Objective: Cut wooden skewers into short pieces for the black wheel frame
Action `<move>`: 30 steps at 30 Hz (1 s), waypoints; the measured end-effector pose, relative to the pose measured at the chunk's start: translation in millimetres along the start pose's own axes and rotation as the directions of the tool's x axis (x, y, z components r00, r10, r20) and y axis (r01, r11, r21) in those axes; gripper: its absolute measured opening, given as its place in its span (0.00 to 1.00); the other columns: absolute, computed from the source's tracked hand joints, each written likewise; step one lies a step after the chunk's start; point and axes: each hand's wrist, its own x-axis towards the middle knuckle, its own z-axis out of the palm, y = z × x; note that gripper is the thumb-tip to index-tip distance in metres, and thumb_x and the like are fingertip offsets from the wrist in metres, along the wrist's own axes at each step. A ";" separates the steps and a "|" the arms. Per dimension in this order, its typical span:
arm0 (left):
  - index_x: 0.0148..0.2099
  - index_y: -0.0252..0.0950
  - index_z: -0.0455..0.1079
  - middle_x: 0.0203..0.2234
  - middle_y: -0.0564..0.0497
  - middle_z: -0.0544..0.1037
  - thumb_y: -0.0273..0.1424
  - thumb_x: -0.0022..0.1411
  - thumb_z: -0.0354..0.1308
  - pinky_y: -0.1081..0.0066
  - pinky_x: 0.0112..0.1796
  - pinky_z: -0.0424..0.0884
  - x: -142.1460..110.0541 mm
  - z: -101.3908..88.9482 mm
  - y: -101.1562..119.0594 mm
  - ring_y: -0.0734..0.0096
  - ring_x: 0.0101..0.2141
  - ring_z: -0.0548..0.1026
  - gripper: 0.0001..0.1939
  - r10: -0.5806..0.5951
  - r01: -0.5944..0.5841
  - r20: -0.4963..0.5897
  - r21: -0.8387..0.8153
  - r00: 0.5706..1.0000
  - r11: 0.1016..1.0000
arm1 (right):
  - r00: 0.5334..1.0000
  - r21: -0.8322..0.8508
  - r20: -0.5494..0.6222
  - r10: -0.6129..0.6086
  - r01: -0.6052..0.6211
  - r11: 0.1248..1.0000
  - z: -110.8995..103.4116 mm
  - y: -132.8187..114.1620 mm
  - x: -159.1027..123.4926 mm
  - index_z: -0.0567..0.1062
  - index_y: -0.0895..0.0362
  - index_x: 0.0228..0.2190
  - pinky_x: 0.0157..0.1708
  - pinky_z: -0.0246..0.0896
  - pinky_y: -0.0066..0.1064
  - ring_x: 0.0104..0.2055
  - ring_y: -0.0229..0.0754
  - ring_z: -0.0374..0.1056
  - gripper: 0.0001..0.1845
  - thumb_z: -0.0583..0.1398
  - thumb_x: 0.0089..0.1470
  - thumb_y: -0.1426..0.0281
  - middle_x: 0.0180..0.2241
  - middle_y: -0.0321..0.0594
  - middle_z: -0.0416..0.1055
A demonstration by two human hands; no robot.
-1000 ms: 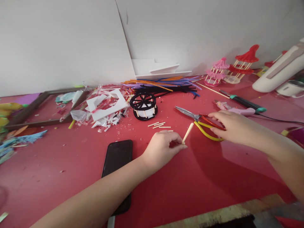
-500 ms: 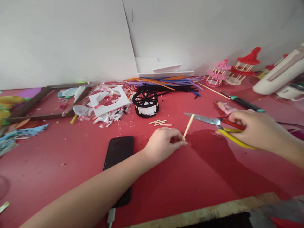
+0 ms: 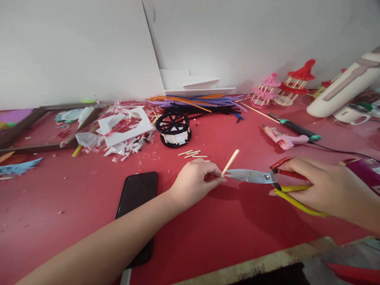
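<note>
L hand (image 3: 196, 180) low over the red table (image 3: 208, 237), thumb & index fingertips pinched tight on the lower end of a pale wooden stick (image 3: 230, 161), which tilts up & to the R approx. mid-table; R hand (image 3: 323, 186) has fingers curled round the red & yellow handles of the scissors (image 3: 251, 175), grip part-closed, handles spread; blades point L, nearly together, tips right by the stick's lower end next to the L fingertips, can't tell if touching; just beyond L hand, a few short cut sticks (image 3: 192, 153) lie loose; behind those, a small blk wheel-topped frame (image 3: 173, 130) w/ short wooden posts & a white base; phone (image 3: 138, 194), dark screen, lies partly under the L forearm; past R hand, a pink glue gun (image 3: 283, 137) on its side, w/ a blk & teal tool (image 3: 297, 127) just behind; further L, white foam pcs (image 3: 130, 128) in a heap w/ clear plastic & scraps, next to a dark brown frame (image 3: 44, 114); at back, a bundle of fuzzy stems (image 3: 192, 102), orange, purple, blue & blk; back R, a pink tower (image 3: 265, 92) & a red one; far R, a white bottle (image 3: 341, 89), mug (image 3: 352, 113) near its base.
</note>
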 end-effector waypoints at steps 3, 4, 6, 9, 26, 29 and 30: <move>0.30 0.36 0.73 0.26 0.54 0.77 0.31 0.57 0.63 0.73 0.31 0.64 0.2 -0.6 0.9 0.73 0.28 0.71 0.05 0.013 -0.013 -0.010 0.000 1.000 1.000 | 0.995 -0.072 0.030 -0.091 0.093 0.993 -0.1 -1.7 -0.2 0.71 0.52 0.33 0.20 0.58 0.32 0.25 0.45 0.73 0.20 0.62 0.46 0.51 0.30 0.37 0.76; 0.29 0.36 0.73 0.25 0.54 0.77 0.31 0.57 0.63 0.74 0.30 0.64 0.3 -0.9 1.5 0.73 0.28 0.70 0.05 0.020 -0.020 -0.010 0.001 1.000 1.000 | 0.994 -0.083 0.035 -0.101 0.103 0.991 -0.7 -2.0 0.0 0.71 0.52 0.33 0.19 0.57 0.31 0.24 0.45 0.73 0.19 0.62 0.46 0.52 0.28 0.37 0.75; 0.29 0.35 0.73 0.24 0.54 0.77 0.31 0.57 0.63 0.74 0.29 0.63 0.4 -1.4 2.6 0.74 0.27 0.70 0.06 0.028 -0.028 -0.014 0.012 1.000 1.000 | 0.992 -0.090 0.044 -0.114 0.118 0.989 -1.8 -2.4 0.5 0.71 0.53 0.32 0.17 0.55 0.31 0.23 0.44 0.72 0.17 0.63 0.46 0.54 0.27 0.37 0.75; 0.29 0.36 0.73 0.24 0.54 0.76 0.31 0.57 0.63 0.74 0.29 0.63 0.2 -1.8 3.9 0.73 0.27 0.70 0.06 0.022 -0.022 -0.015 0.025 1.000 0.999 | 0.992 -0.086 0.024 -0.127 0.129 0.988 -1.9 -3.2 1.3 0.72 0.53 0.33 0.16 0.54 0.31 0.22 0.44 0.71 0.15 0.62 0.47 0.56 0.27 0.38 0.75; 0.28 0.35 0.72 0.24 0.54 0.76 0.28 0.55 0.63 0.75 0.28 0.63 1.2 -2.4 1.7 0.74 0.26 0.70 0.05 -0.015 0.015 -0.002 -0.006 1.000 1.000 | 0.985 -0.043 0.000 -0.172 0.172 0.984 6.8 -0.9 7.8 0.71 0.54 0.33 0.22 0.60 0.31 0.27 0.44 0.73 0.14 0.61 0.48 0.58 0.29 0.39 0.75; 0.29 0.35 0.73 0.24 0.54 0.77 0.27 0.55 0.63 0.75 0.29 0.64 1.1 -3.4 2.3 0.74 0.27 0.71 0.03 -0.011 0.012 0.021 -0.031 1.000 0.999 | 0.982 -0.018 0.044 -0.184 0.185 0.983 9.1 3.0 8.0 0.71 0.53 0.32 0.26 0.61 0.31 0.29 0.43 0.73 0.13 0.62 0.48 0.58 0.29 0.37 0.74; 0.29 0.35 0.74 0.25 0.54 0.77 0.28 0.55 0.63 0.75 0.29 0.64 1.1 -3.6 2.4 0.74 0.27 0.71 0.03 -0.011 0.012 0.029 -0.041 1.000 0.999 | 0.980 -0.010 0.051 -0.191 0.192 0.981 9.4 4.1 8.1 0.71 0.53 0.32 0.26 0.60 0.31 0.29 0.43 0.72 0.13 0.62 0.48 0.58 0.28 0.37 0.74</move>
